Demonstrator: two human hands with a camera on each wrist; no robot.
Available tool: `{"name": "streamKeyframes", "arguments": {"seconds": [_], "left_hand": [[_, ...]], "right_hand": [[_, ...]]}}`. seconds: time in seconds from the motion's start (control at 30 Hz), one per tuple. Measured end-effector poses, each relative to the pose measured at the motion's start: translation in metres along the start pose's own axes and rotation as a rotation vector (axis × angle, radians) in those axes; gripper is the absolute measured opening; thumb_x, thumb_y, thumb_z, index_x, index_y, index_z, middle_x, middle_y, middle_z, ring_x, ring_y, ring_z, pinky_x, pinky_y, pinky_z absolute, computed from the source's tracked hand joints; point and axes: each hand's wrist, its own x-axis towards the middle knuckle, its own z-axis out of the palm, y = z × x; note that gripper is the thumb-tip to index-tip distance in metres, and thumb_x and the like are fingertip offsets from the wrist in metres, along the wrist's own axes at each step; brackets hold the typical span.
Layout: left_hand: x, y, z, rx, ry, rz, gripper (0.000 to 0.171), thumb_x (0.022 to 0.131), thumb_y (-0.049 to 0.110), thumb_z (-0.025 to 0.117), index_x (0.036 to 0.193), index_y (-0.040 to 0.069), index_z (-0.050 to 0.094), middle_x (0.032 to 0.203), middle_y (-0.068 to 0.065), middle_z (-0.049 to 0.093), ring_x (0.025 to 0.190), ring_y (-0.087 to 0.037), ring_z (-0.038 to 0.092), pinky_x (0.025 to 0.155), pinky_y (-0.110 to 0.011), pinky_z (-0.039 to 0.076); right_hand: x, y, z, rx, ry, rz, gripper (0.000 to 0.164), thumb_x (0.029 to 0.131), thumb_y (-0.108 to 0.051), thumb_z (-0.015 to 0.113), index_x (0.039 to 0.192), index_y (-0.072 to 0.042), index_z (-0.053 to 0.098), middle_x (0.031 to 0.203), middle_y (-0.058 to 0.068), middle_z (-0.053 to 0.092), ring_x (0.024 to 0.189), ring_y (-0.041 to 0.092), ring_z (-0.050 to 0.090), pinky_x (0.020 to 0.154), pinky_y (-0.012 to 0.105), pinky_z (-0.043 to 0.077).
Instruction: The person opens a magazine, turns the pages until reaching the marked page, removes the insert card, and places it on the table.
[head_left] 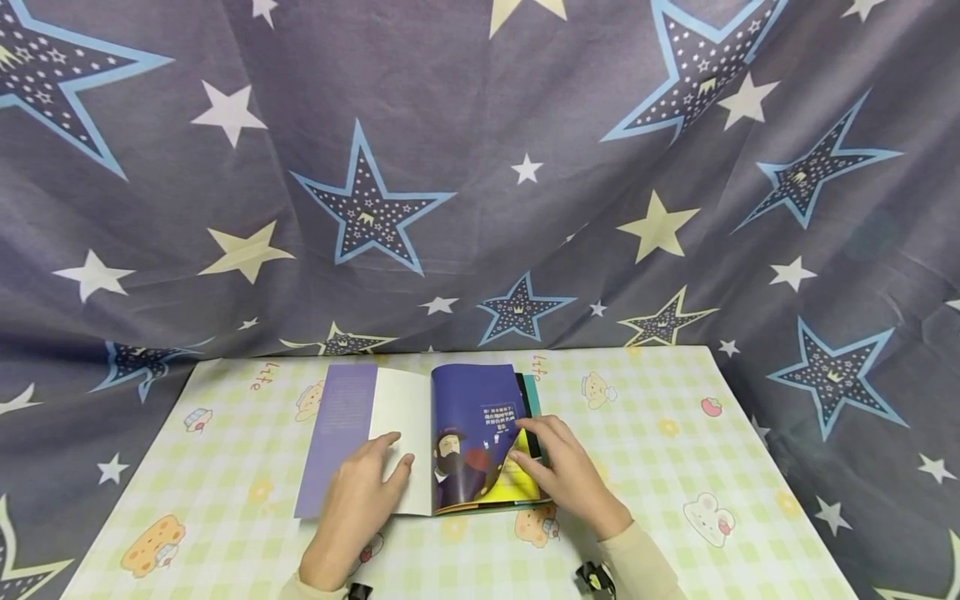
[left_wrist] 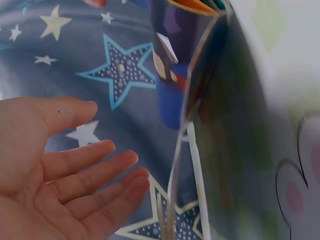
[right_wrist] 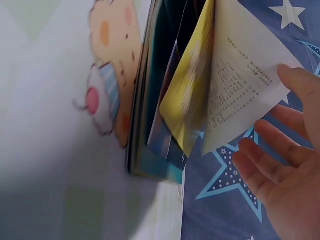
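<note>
A book lies spread out on the table. On its left are a purple flap [head_left: 345,417] and a white page [head_left: 408,400]. The blue-purple page [head_left: 468,396] on the right shows a bearded figure in a hat, and its lower right corner curls up over a yellow page [head_left: 517,479]. My right hand [head_left: 566,471] pinches the lifted leaf by its outer edge; the right wrist view shows the thumb on its printed white side [right_wrist: 240,85]. Over the left side of the book, my left hand [head_left: 363,483] has its thumb and fingers extended and loosely spread.
A green-and-white checked cloth [head_left: 225,500] with cartoon prints covers the table. Behind and beside it hangs a dark curtain [head_left: 465,308] patterned with stars. Black straps [head_left: 596,577] show near the wrists.
</note>
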Motion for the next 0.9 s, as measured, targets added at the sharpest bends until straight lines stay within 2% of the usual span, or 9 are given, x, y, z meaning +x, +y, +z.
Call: {"name": "streamKeyframes", "arguments": {"seconds": [0.07, 0.17, 0.27, 0.33, 0.43, 0.63, 0.73, 0.9], "left_hand": [[0.001, 0.005, 0.002, -0.029, -0.012, 0.001, 0.041, 0.092, 0.024, 0.074, 0.126, 0.002, 0.067, 0.122, -0.019, 0.067, 0.111, -0.040, 0.064, 0.093, -0.056, 0.053], [0.001, 0.011, 0.005, -0.096, -0.041, -0.004, 0.040, 0.094, 0.028, 0.073, 0.126, 0.005, 0.068, 0.122, -0.014, 0.068, 0.109, -0.035, 0.066, 0.091, -0.052, 0.055], [0.001, 0.016, 0.009, -0.184, -0.088, -0.015, 0.041, 0.096, 0.034, 0.070, 0.127, 0.008, 0.067, 0.122, -0.010, 0.069, 0.106, -0.029, 0.068, 0.087, -0.045, 0.059], [0.002, 0.020, 0.011, -0.248, -0.118, -0.027, 0.042, 0.097, 0.038, 0.068, 0.127, 0.010, 0.067, 0.121, -0.009, 0.069, 0.105, -0.027, 0.068, 0.084, -0.040, 0.060], [0.004, 0.025, 0.015, -0.334, -0.149, -0.031, 0.047, 0.097, 0.044, 0.067, 0.129, 0.009, 0.066, 0.119, -0.009, 0.070, 0.105, -0.025, 0.068, 0.085, -0.036, 0.060], [0.007, 0.034, 0.026, -0.434, -0.166, 0.013, 0.048, 0.097, 0.039, 0.067, 0.128, 0.002, 0.065, 0.109, -0.006, 0.073, 0.098, -0.016, 0.070, 0.082, -0.025, 0.059], [0.008, 0.036, 0.031, -0.438, -0.161, 0.009, 0.045, 0.097, 0.037, 0.068, 0.127, 0.004, 0.066, 0.105, -0.003, 0.074, 0.092, -0.012, 0.072, 0.078, -0.022, 0.059], [0.009, 0.035, 0.034, -0.410, -0.114, 0.025, 0.034, 0.097, 0.026, 0.070, 0.124, 0.005, 0.068, 0.101, -0.008, 0.075, 0.086, -0.016, 0.073, 0.075, -0.026, 0.061]], "right_hand": [[0.003, -0.001, 0.002, 0.018, 0.016, -0.025, 0.043, 0.098, -0.026, 0.069, 0.136, -0.009, 0.059, 0.128, 0.001, 0.059, 0.121, 0.017, 0.055, 0.104, 0.037, 0.049], [0.008, -0.003, 0.007, 0.061, 0.050, -0.080, 0.041, 0.097, -0.010, 0.068, 0.136, -0.009, 0.058, 0.125, 0.005, 0.063, 0.111, 0.020, 0.062, 0.093, 0.036, 0.056], [0.012, -0.007, 0.012, 0.097, 0.068, -0.139, 0.047, 0.093, 0.009, 0.065, 0.137, -0.005, 0.057, 0.125, 0.011, 0.064, 0.107, 0.026, 0.065, 0.085, 0.034, 0.059], [0.014, -0.010, 0.013, 0.106, 0.056, -0.167, 0.050, 0.091, 0.014, 0.063, 0.138, -0.003, 0.055, 0.128, 0.012, 0.064, 0.110, 0.026, 0.065, 0.086, 0.032, 0.059], [0.017, -0.016, 0.015, 0.111, 0.007, -0.175, 0.053, 0.092, 0.017, 0.059, 0.141, -0.003, 0.053, 0.136, 0.012, 0.060, 0.120, 0.026, 0.059, 0.093, 0.035, 0.056], [0.019, -0.025, 0.020, 0.125, -0.092, -0.138, 0.050, 0.097, 0.012, 0.055, 0.144, -0.003, 0.050, 0.145, 0.010, 0.053, 0.133, 0.023, 0.049, 0.106, 0.040, 0.047], [0.019, -0.028, 0.023, 0.127, -0.104, -0.144, 0.050, 0.098, 0.010, 0.055, 0.145, -0.005, 0.050, 0.147, 0.009, 0.051, 0.135, 0.022, 0.047, 0.108, 0.039, 0.045], [0.021, -0.034, 0.026, 0.154, -0.121, -0.169, 0.050, 0.098, 0.009, 0.055, 0.145, -0.007, 0.050, 0.149, 0.005, 0.049, 0.136, 0.020, 0.046, 0.108, 0.038, 0.045]]}}
